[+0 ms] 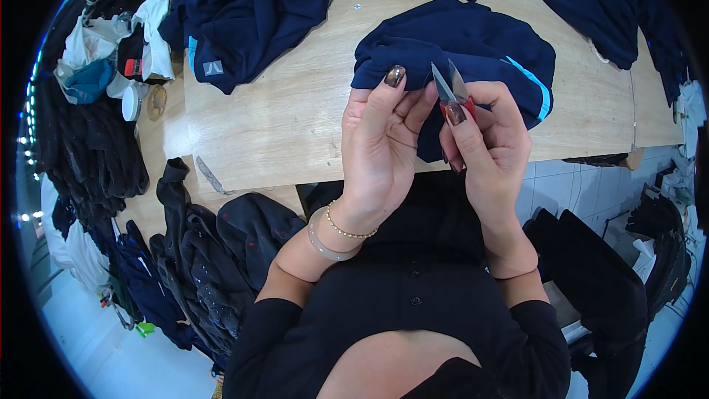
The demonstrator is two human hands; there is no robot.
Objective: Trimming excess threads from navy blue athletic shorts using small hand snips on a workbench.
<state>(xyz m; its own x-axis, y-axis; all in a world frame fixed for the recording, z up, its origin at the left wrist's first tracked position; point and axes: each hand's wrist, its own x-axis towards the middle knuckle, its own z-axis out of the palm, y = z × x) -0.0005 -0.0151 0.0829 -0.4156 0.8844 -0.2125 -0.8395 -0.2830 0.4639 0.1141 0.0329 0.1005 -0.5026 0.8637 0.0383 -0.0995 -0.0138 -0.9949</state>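
A navy garment (473,44) with a light blue stripe lies bunched on the wooden table (288,118) in front of me. My left hand (380,148) pinches its near edge, thumb up against the cloth. My right hand (484,140) holds small thread snips (452,89) with a red grip, blades parted and pointing up, right beside the pinched edge. Both hands are close together, almost touching. A pale bangle and a thin bead bracelet sit on my left wrist.
More navy garments (251,0) are piled at the back of the table and along its far right. Dark clothes (199,258) are heaped on the floor to my left. White cloth and small items (111,52) clutter the far left. Tiled floor shows at right.
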